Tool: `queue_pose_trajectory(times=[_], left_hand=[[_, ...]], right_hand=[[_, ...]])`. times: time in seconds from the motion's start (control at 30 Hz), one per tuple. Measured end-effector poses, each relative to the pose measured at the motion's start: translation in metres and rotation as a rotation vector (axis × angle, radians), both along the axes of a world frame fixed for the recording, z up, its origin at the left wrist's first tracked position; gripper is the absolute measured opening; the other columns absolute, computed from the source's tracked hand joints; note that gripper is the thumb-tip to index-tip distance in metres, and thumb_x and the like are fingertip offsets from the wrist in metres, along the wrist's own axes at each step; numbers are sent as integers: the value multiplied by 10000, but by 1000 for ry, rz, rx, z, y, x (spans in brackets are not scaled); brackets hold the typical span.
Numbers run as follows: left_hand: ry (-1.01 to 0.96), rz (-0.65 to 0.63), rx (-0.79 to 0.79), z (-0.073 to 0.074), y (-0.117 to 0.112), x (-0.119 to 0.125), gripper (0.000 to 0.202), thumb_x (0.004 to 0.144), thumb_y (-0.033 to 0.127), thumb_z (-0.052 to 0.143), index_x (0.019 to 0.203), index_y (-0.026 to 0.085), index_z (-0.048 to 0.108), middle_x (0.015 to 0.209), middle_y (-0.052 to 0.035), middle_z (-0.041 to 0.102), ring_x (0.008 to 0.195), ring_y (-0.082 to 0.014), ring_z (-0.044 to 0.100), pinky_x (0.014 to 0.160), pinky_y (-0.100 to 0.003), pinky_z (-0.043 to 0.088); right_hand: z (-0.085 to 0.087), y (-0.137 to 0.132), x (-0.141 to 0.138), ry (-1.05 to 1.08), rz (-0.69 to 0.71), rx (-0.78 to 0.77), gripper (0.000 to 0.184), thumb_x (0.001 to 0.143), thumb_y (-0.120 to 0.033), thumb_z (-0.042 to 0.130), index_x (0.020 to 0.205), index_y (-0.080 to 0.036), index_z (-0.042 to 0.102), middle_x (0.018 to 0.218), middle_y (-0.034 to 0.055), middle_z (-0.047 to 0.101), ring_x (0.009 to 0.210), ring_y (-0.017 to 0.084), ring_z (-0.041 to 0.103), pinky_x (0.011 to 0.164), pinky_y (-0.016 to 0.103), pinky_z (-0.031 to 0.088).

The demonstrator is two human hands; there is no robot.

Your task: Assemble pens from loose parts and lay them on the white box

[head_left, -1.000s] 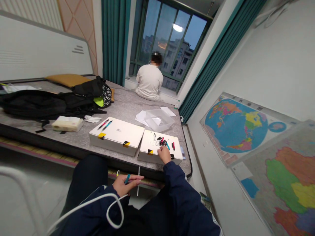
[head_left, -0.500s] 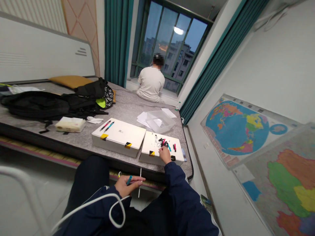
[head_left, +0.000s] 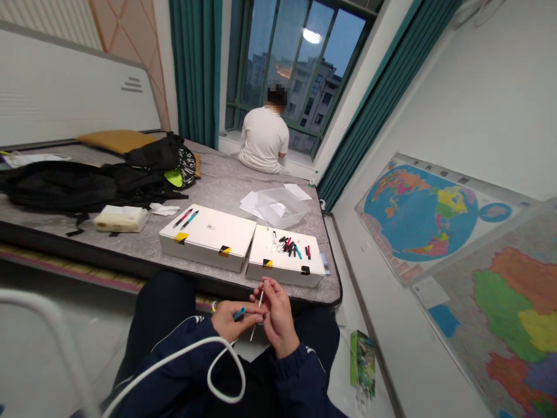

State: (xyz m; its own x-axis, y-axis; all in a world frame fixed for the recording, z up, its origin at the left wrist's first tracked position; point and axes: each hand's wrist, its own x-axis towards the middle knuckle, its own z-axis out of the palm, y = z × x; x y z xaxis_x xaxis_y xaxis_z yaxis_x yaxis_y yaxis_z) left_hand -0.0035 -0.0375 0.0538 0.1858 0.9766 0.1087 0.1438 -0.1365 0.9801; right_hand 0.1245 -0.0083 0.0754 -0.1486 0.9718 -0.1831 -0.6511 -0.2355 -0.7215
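Together, both hands (head_left: 256, 316) on a thin, perhaps white, refill (head_left: 256, 316); teal barrel (head_left: 239, 314) alongside

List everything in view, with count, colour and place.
boxes: two, white, side by side at the mattress edge
pen parts: one pile, black, red and teal, on the right box
pens: two, red and teal, on the left box
tub: one, clear, behind the boxes
bags: a heap, black, left on the mattress
tissue pack: one, pale, left of the boxes
seated person: one, white shirt, at the window
maps: two, multicoloured, on the right wall
left hand: one, low centre, holding a teal pen barrel
right hand: one, beside it, pinching a thin white refill
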Motion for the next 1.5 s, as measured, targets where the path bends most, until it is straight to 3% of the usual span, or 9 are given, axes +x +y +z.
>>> queue_pose_trajectory(times=[0.17,0.33,0.93,1.17,1.5], left_hand=[[-14,16,-3,5,-6,2,184,727,283,729,850,166,799,885,-76,782,832,-238,733,769,-288,557],[41,-18,3,7,-7,5,175,730,270,727,854,170,799,872,-72,783,810,-230,734,767,-286,556],[93,-17,-36,6,-9,5,233,751,330,686,855,155,800,841,-69,783,759,-217,714,767,-286,540],[149,11,-17,6,-9,3,251,764,340,683,882,152,801,836,-86,781,735,-215,710,761,-292,538],[132,36,-34,6,-11,4,279,762,370,688,909,162,801,799,-75,779,727,-212,705,768,-286,538]], right_hand=[[3,-12,1,133,-46,-136,261,679,-277,833,866,-177,679,782,-10,661,708,121,646,750,293,565],[2,-12,2,139,-83,-193,312,653,-274,854,889,-166,682,809,-1,675,724,114,654,712,254,566],[-7,-15,1,101,-108,-99,294,696,-323,823,904,-194,659,845,0,664,737,126,636,733,317,579],[-5,-13,-3,117,-130,-106,297,698,-325,819,903,-195,648,832,-2,666,718,121,632,643,257,567],[-4,-13,0,108,-128,-122,285,689,-306,822,895,-195,661,822,0,666,708,125,634,630,252,560]])
